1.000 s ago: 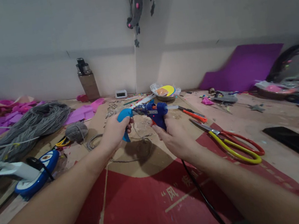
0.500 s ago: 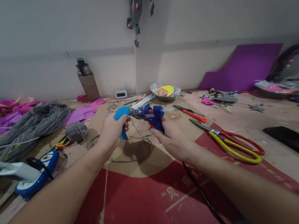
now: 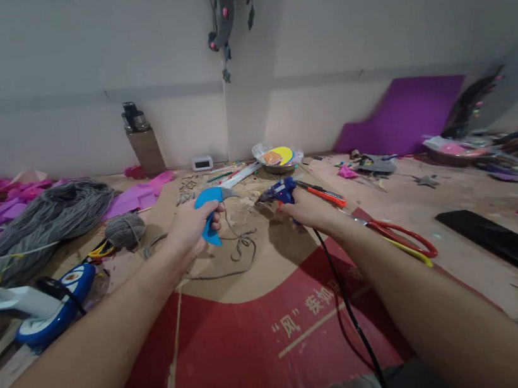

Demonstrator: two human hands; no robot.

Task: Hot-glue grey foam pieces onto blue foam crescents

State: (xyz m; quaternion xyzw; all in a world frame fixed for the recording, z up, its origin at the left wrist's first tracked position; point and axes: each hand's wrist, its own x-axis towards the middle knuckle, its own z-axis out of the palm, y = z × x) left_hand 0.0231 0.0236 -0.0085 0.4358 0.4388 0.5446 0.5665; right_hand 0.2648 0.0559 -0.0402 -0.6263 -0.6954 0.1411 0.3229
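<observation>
My left hand (image 3: 199,224) is closed around a blue crescent-shaped piece (image 3: 209,195), its upper tip wrapped in grey yarn. From the crescent a strand of grey yarn (image 3: 254,255) trails down and loops on the cardboard. Off to the right, my right hand (image 3: 307,207) grips a blue glue gun (image 3: 280,191) low over the board, nozzle pointing left. The gun's black cord (image 3: 350,309) runs down toward me. Between the nozzle and the crescent there is a gap. My right fingers are partly hidden behind the gun.
Large scissors (image 3: 403,238) with red and yellow handles and an orange utility knife (image 3: 323,195) lie right of my right hand. A black phone (image 3: 504,244) sits farther right. At left are a grey yarn ball (image 3: 125,229), a yarn skein (image 3: 61,210) and a blue power strip (image 3: 59,309).
My right hand has moved the glue gun right and away from the crescent, lowering it toward the cardboard. The grey-wrapped tip now shows. My left hand still holds the crescent.
</observation>
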